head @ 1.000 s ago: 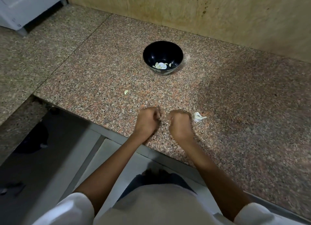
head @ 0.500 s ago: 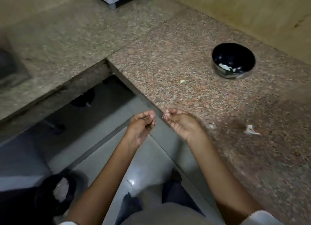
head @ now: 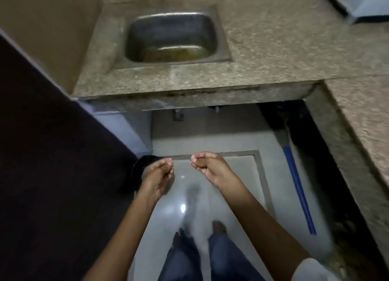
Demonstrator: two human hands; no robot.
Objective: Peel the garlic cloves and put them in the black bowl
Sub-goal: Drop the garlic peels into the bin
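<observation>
While both hands hover over floor (head: 231,175), right hand (head: 207,168) fingers pinch tiny pale scrap (head: 191,161), probably skin; left hand (head: 159,175) fingers bunched, contents unclear. No black bowl in view. Release scrap squarely above dark bin (head: 137,168).

Speckled beige counter (head: 263,55), grey sink (head: 168,28), blue jeans (head: 221,251)

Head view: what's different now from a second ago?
The person has turned left, away from the counter with the black bowl, which has left the view; a steel sink now lies ahead. Both hands came off the counter and hang over the floor, slightly apart. Unchanged: the right hand pinches a tiny pale scrap; the left hand stays curled.
</observation>
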